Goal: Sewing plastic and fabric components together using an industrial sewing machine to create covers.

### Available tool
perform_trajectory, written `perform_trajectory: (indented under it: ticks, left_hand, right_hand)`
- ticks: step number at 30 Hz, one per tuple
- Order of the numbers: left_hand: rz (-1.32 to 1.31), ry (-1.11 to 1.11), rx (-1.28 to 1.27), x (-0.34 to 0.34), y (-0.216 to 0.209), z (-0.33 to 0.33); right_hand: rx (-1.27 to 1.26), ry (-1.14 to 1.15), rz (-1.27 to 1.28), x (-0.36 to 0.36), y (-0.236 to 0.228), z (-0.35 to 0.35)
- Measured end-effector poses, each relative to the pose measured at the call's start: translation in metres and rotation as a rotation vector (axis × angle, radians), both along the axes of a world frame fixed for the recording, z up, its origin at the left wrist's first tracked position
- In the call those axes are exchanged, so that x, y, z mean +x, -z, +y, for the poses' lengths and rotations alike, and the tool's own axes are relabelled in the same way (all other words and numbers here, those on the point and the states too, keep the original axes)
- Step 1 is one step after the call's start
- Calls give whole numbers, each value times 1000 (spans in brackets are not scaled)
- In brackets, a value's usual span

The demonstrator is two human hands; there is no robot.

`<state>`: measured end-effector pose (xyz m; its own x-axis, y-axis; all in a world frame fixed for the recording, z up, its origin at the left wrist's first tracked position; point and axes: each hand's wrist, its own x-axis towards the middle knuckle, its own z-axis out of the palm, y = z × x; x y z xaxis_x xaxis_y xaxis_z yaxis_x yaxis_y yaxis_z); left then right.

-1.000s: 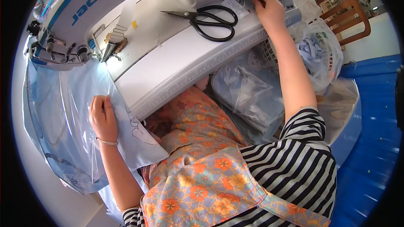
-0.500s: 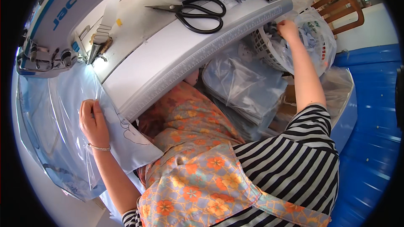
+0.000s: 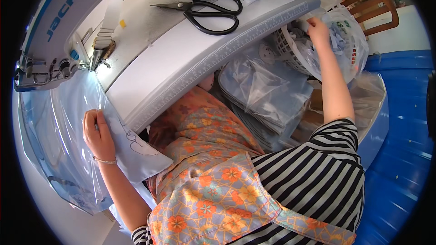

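Light blue fabric with a line drawing point(image 3: 145, 147) hangs over the table's near left edge, under the sewing machine's needle area. Glossy clear plastic point(image 3: 59, 122) lies along its left part. My left hand point(image 3: 98, 134) is closed on the fabric, fingers curled and thumb pressed near them. At the far right, my right hand point(image 3: 319, 31) hovers over a white plastic basket point(image 3: 297, 54), fingers slightly apart, nothing visible between them. A clear bag lines the basket, and cloth scraps point(image 3: 337, 41) lie inside.
Black-handled scissors point(image 3: 211, 13) lie on the white sewing table beyond a long ruler strip point(image 3: 218, 56). The sewing machine point(image 3: 59, 22) stands at the upper left. Below the table sits a stack of plastic-covered blue pieces point(image 3: 259, 90). A wooden chair point(image 3: 374, 7) and blue surface point(image 3: 404, 131) are to the right.
My right hand has loosened from a closed shape at the basket and lifted slightly, its fingers now a little apart. My left hand stays on the fabric. The whole view has shifted a little.
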<state>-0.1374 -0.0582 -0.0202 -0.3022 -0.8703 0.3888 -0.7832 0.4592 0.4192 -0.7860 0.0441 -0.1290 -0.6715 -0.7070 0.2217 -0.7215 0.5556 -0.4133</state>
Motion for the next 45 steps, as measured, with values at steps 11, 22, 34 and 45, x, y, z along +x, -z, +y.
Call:
perform_trajectory:
  ticks: [11,22,34,45]
  left_hand:
    - [1,-23,36,-1,2,0]
    - [-6,-27,49,5,-2,-6]
    - [541,99,434,20,-78,-67]
    - [374,285,523,41,-60,-61]
  right_hand:
    - [-152,-119,-530,20,-34,29]
    - [-1000,0,-530,32,-111,22]
    - [-209,-1357,-408,475,-107,-134]
    - [-363,-1612,-147,492,-102,-114]
